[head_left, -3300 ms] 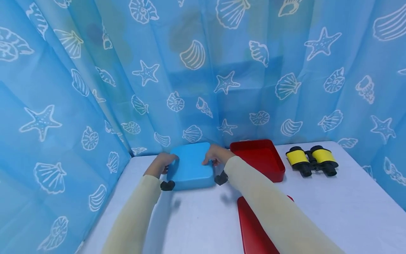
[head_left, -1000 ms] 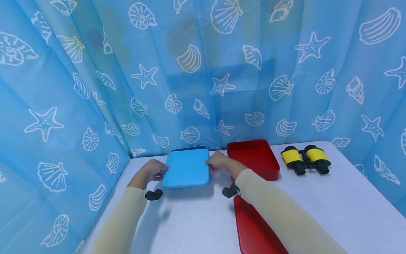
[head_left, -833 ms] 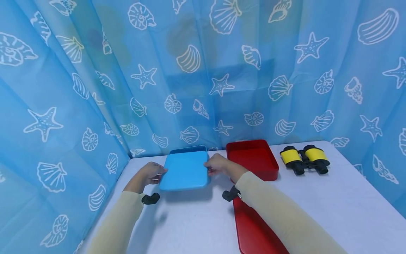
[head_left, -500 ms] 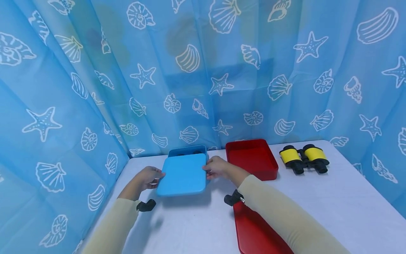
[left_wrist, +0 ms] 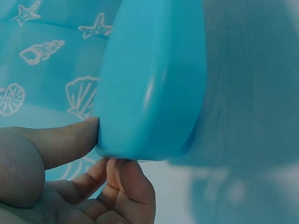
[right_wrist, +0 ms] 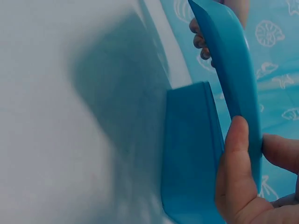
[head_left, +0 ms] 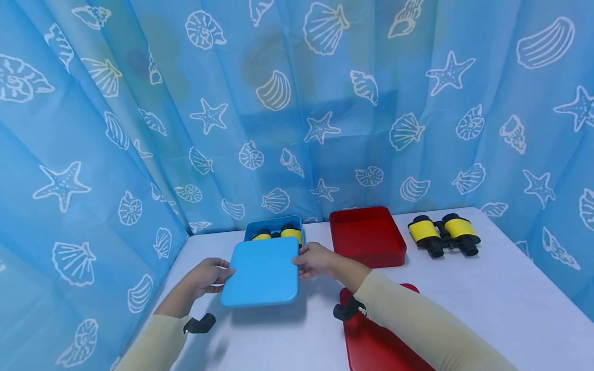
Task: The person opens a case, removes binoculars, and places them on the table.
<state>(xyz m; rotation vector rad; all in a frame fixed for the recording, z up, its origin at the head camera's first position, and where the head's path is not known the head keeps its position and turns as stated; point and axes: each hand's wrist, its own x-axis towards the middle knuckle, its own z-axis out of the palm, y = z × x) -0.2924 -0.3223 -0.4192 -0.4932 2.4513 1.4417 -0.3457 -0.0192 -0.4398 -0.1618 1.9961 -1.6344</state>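
Observation:
A light-blue box lid [head_left: 262, 273] hangs above the table between both hands, tilted toward the front. My left hand [head_left: 206, 278] pinches its left edge, thumb on top and fingers below, as the left wrist view of the lid [left_wrist: 145, 84] shows. On the opposite edge my right hand [head_left: 315, 260] pinches the lid [right_wrist: 233, 60] between thumb and fingers. Behind it stands the open blue box [head_left: 274, 222], partly covered by the lid; its side wall [right_wrist: 189, 154] shows in the right wrist view. Yellow-and-black binoculars [head_left: 291, 232] lie inside, their lower part hidden.
An open red box [head_left: 368, 257] stands right of the blue one. Nearer, a red lid [head_left: 371, 335] lies partly under the right sleeve. A second pair of binoculars [head_left: 443, 234] rests at the table's right. A shell-patterned blue curtain [head_left: 325, 170] borders the back and left.
The blue lid has come up off the box and moved toward the front with both hands gripping it. The box's inside and its binoculars have come into sight.

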